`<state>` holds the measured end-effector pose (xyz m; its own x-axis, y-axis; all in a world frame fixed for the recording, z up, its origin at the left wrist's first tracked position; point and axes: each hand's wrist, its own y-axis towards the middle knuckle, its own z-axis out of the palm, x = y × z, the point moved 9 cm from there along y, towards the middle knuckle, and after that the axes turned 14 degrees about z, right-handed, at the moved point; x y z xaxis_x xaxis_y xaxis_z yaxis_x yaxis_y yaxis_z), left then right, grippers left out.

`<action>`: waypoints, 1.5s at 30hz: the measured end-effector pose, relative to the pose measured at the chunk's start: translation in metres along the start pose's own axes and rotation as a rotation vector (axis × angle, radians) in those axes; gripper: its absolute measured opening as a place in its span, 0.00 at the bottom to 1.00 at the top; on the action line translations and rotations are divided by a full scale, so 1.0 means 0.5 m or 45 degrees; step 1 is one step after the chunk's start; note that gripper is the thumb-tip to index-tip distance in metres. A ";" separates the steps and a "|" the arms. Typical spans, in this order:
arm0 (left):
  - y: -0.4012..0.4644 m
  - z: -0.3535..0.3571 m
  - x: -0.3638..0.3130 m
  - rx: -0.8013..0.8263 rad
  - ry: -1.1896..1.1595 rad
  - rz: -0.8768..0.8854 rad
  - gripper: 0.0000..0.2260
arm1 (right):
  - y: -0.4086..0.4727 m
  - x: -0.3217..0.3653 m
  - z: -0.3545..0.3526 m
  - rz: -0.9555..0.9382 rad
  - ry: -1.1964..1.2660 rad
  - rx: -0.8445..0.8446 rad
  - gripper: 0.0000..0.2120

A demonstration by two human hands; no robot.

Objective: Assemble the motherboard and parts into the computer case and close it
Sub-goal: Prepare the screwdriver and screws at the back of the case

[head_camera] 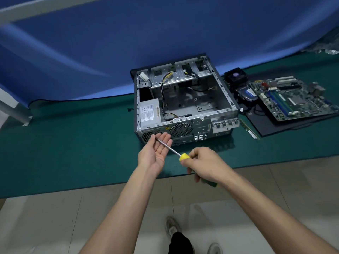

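I see the table [73,143] first, covered in a green mat, with a blue backdrop [128,43] hanging behind it and pale floor tiles in front. On the mat, roughly in the middle of my view, sits the computer case [183,99], open at the top with its rear panel turned toward me. Inside it I can make out a grey power supply [149,113] in the near left corner, loose cables along the far side, and a bare metal floor with no board in it. The side panel [286,123], flat and black, lies on the mat to the right of the case. The motherboard [293,99] rests on top of that panel, well apart from the case interior, green memory sticks showing on it. Between the board and the case I see a hard drive [247,94], and just behind it a black cooler fan [235,76]. A single memory stick [249,129] lies on the mat beside the near right corner of the case.

My right hand [203,162] is clenched round the yellow handle of a screwdriver [176,153], holding it above the table's near edge. The metal shaft runs up and left across my left hand [157,153], which is palm up with its fingers [164,138] relaxed and straight, the shaft lying on them just in front of the case's rear vent.
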<state>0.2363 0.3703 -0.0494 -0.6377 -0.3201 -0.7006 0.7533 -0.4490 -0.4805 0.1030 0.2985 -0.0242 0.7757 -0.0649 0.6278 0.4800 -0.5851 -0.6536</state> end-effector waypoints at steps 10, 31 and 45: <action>0.073 0.029 0.039 0.032 0.171 -0.164 0.13 | 0.036 -0.019 0.038 0.058 0.163 -0.185 0.15; 0.113 0.023 0.025 0.096 0.442 -0.194 0.14 | 0.053 -0.007 0.125 0.139 0.485 -0.179 0.16; 0.098 0.031 0.015 0.101 0.551 -0.135 0.13 | 0.039 0.012 0.146 0.205 0.575 -0.159 0.16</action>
<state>0.2659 0.3331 -0.0699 -0.5722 0.1016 -0.8138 0.6620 -0.5284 -0.5315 0.1469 0.3454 -0.0641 0.5677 -0.4903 0.6613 0.2940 -0.6296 -0.7192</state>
